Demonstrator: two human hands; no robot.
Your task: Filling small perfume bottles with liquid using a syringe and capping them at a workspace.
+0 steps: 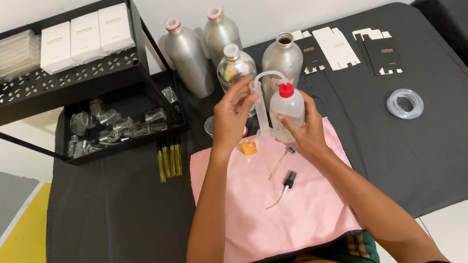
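Hands meet over the far edge of a pink cloth (pixel 272 207) spread on a black-covered table (pixel 456 132). The right hand (pixel 304 129) wraps its fingers around the body of a translucent wash bottle (pixel 287 110) with a red cap, gripping it upright so the bent spout arches over to the left. The left hand (pixel 231 116) is raised beside it, fingertips pinched on the top of a narrow clear measuring cylinder (pixel 261 111), which seems to steady the cylinder under the spout's tip. Bottle and cylinder stand close together, just in front of 4 aluminium bottles (pixel 188 56) lined against the wall.

A small amber perfume bottle (pixel 248 146) sits on the cloth just below the left hand, and a spray pump with its dip tube (pixel 284 185) lies loose nearer the person, kept on the cloth as if to stay clean. 4 slim yellowish vials (pixel 169 161) lie side by side left of the cloth. A black 2-tier rack (pixel 50 95) holds 3 white cartons above and wrapped glass bottles below. Flat cartons (pixel 382 52) and coiled clear tubing (pixel 405 103) lie to the right.

The cylinder's base is partly hidden by the left hand, and any liquid level inside cannot be made out. A small round object behind the left wrist is mostly covered.
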